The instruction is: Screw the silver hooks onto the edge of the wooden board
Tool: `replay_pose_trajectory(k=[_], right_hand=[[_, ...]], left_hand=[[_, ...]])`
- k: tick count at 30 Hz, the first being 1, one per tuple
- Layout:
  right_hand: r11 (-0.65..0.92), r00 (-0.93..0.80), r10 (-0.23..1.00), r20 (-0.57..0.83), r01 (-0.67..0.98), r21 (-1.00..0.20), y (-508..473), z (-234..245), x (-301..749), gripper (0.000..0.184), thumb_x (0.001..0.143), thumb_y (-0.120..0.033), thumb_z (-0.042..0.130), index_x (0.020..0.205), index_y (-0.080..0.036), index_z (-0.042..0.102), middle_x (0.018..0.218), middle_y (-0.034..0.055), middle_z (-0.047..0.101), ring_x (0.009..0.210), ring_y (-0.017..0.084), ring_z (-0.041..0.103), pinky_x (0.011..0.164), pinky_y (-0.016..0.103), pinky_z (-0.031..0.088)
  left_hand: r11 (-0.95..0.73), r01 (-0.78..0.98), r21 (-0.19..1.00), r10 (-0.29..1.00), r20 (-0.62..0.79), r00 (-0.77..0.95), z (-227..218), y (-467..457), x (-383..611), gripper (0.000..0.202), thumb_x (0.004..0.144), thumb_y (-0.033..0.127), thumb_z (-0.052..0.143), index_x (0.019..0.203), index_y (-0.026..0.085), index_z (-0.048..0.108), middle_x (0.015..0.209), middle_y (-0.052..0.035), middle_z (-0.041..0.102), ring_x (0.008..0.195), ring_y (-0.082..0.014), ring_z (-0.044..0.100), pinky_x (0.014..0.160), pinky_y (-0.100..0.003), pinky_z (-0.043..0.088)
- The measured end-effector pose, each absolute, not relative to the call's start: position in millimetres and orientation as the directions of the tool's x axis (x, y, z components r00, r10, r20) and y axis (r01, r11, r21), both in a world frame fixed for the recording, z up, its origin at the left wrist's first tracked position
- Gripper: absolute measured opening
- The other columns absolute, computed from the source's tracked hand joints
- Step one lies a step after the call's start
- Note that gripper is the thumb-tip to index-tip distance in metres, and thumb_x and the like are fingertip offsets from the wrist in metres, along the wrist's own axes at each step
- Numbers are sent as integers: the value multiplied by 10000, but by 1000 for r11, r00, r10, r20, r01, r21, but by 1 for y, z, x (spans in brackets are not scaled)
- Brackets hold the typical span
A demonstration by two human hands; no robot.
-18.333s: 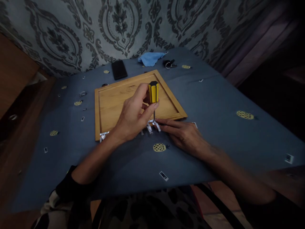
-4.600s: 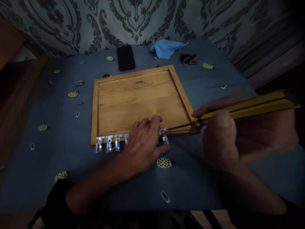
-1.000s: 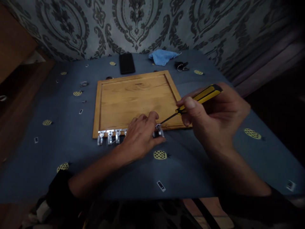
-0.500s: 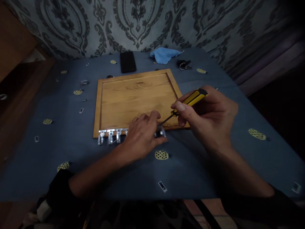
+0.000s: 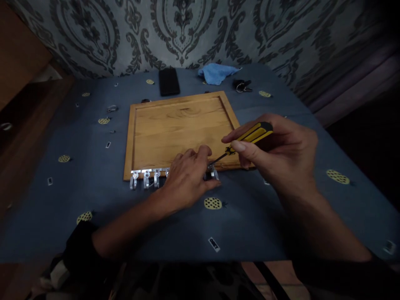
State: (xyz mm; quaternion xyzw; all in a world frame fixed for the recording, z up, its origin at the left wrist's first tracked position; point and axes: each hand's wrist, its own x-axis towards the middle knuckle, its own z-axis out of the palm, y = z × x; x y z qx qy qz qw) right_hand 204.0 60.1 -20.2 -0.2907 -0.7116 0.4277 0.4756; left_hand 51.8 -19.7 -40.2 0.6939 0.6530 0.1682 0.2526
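Note:
A square wooden board (image 5: 178, 129) lies on a blue cloth-covered table (image 5: 281, 208). Several metal hooks (image 5: 145, 177) are fixed in a row along its near edge. My left hand (image 5: 187, 177) rests on that edge, fingers curled over the hook (image 5: 213, 171) at the right end of the row. My right hand (image 5: 281, 152) grips a yellow and black screwdriver (image 5: 250, 135), held slanted. Its tip touches the top of that hook, right beside my left fingertips.
A black phone (image 5: 168, 81), a blue rag (image 5: 217, 73) and a bunch of keys (image 5: 242, 85) lie at the table's far edge by the patterned wall. Loose metal hooks and screws (image 5: 111, 109) lie left of the board. A wooden cabinet (image 5: 18, 79) stands at far left.
My right hand has drawn in closer to the board and lowered the screwdriver's handle; its tip stays at the end hook. My left hand has held still.

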Motion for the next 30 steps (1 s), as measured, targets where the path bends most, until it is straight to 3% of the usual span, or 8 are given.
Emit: replay_pose_trajectory(k=[7,14,21,26,30], right_hand=[[610,-66,786,614,-78,-789,58,-28,200,239,796,-325,823,683,-232,634,669,-10,687,365,79,490,304,268,339],[541,-225,811,540,-66,-839,58,-26,199,278,772,-305,844,647,-240,604,569,-35,601,367,87,480,318,279,338],[494,-250,841,480,-7,-870,55,-29,197,277,781,-414,831,680,-256,628,658,-26,656,405,105,496,336,282,365],[493,-277,835,476,-7,-870,56,-30,198,268,768,-410,845,687,-259,638,660,-27,652,415,100,510,351,272,384],[464,-371,816,444,-38,-885,57,-25,202,204,807,-443,807,847,-264,718,760,-14,691,460,106,559,418,283,457]], left_hand=[[-27,812,584,993,-78,89,-42,-19,50,500,823,335,795,1163,219,448,1127,-60,685,1103,-284,603,944,-458,466],[-39,818,574,995,-56,87,-45,-19,52,509,821,340,796,1176,212,455,1119,-69,684,1093,-292,605,928,-458,475],[-33,817,575,995,-62,84,-44,-20,51,497,825,338,790,1169,217,452,1140,-63,678,1108,-285,601,944,-459,475],[-37,817,576,994,-63,90,-44,-20,51,510,830,342,790,1183,204,448,1143,-76,676,1105,-288,599,942,-465,473],[-47,820,571,994,-57,96,-46,-20,51,515,827,346,792,1179,204,445,1118,-69,683,1089,-291,601,924,-459,475]])
